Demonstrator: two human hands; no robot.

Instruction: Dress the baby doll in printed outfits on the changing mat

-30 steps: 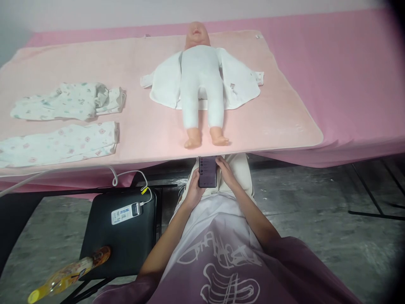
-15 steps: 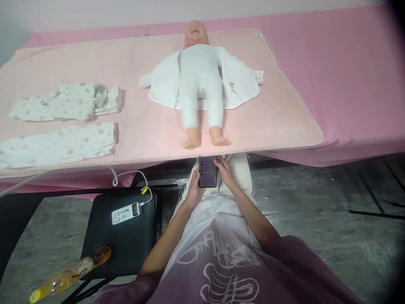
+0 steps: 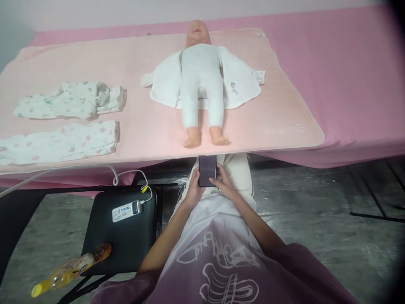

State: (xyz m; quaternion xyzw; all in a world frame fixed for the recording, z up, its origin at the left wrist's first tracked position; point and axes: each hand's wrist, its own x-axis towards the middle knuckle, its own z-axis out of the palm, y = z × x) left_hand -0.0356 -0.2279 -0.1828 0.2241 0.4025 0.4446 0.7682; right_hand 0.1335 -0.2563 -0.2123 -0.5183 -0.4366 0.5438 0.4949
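A dark smartphone (image 3: 207, 171) is held upright over my lap, just below the table edge. My left hand (image 3: 193, 190) is closed around its left side. Against the right side rest the fingers of my right hand (image 3: 224, 183), its thumb on the lower part of the screen. The screen looks dark and plain. Beyond the phone, a baby doll (image 3: 201, 67) lies on its back with its feet toward me, dressed in white leggings. A white baby jacket (image 3: 242, 84) is spread open beneath it, sleeves out to both sides.
Folded printed baby clothes (image 3: 63, 101) lie left on the pink mat (image 3: 284, 122), over a pink tablecloth (image 3: 348, 76). On a black stool (image 3: 120, 240) at my left are a white power bank (image 3: 126, 211) with a cable (image 3: 91, 169) and a yellow-capped bottle (image 3: 69, 272).
The phone's screen has gone from a list to a plain dark display. My right thumb has moved from the upper right of the phone down to its lower part.
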